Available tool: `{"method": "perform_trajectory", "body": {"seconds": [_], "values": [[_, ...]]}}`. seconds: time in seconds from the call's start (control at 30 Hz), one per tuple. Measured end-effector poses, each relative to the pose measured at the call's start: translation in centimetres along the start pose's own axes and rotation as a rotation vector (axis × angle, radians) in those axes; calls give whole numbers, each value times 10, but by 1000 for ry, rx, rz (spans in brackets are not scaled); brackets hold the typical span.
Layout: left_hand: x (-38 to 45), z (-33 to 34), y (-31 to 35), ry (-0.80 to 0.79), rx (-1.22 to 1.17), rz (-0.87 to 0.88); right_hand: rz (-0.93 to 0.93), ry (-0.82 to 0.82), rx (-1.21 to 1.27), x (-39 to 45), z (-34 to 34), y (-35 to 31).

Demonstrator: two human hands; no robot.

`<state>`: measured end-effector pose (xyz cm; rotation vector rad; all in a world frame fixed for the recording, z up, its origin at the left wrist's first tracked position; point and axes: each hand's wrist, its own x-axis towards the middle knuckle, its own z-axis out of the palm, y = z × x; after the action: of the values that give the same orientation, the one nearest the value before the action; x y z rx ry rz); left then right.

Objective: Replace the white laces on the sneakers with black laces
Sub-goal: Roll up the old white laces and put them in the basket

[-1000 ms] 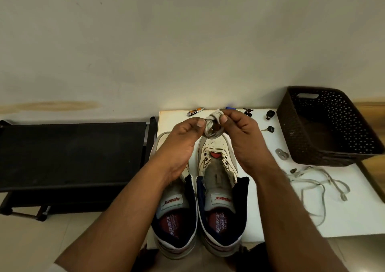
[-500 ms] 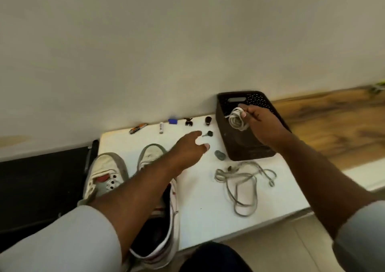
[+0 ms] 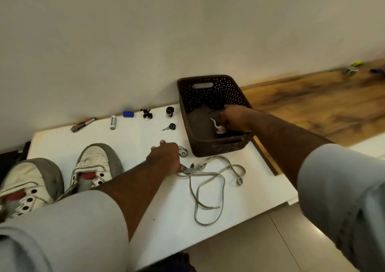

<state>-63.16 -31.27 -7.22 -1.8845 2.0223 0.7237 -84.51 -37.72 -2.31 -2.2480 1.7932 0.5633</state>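
Two worn white sneakers, the left sneaker (image 3: 27, 180) and the right sneaker (image 3: 95, 163), stand without laces at the left of the white table (image 3: 145, 219). A loose white lace (image 3: 208, 180) lies tangled in front of the dark brown basket (image 3: 218, 148). My left hand (image 3: 165, 157) rests on the table at that lace's left end, fingers fairly straight and thumb touching the lace. My right hand (image 3: 235, 119) reaches down inside the basket and holds a coiled white lace (image 3: 217, 127) near the bottom. No black laces show.
Along the wall lie a pocket knife (image 3: 82, 124), a battery (image 3: 113, 122), a blue cap (image 3: 128, 114), a small black figure (image 3: 146, 114), a black knob (image 3: 170, 111) and a key (image 3: 169, 127). A metal plate (image 3: 183, 152) sits beside my left hand. A wooden surface (image 3: 312, 109) runs to the right.
Both hands held the coiled lace over the sneakers. My right hand carried it down into the basket; my left hand moved right onto the loose lace. My view swung right.
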Motion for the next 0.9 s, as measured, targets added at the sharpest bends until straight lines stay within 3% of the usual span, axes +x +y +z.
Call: {"method": "perform_trajectory", "body": {"seconds": [0.4,0.57,0.9], "values": [[-3,1,-1,68,92,90,19,-382,-195,5,-10,2],[-1,4,-3,94,102,97,65,-308,-124,-2,-10,12],[0,8,-10,118,0,62,-25,-56,-6,-24,-20,6]]}}
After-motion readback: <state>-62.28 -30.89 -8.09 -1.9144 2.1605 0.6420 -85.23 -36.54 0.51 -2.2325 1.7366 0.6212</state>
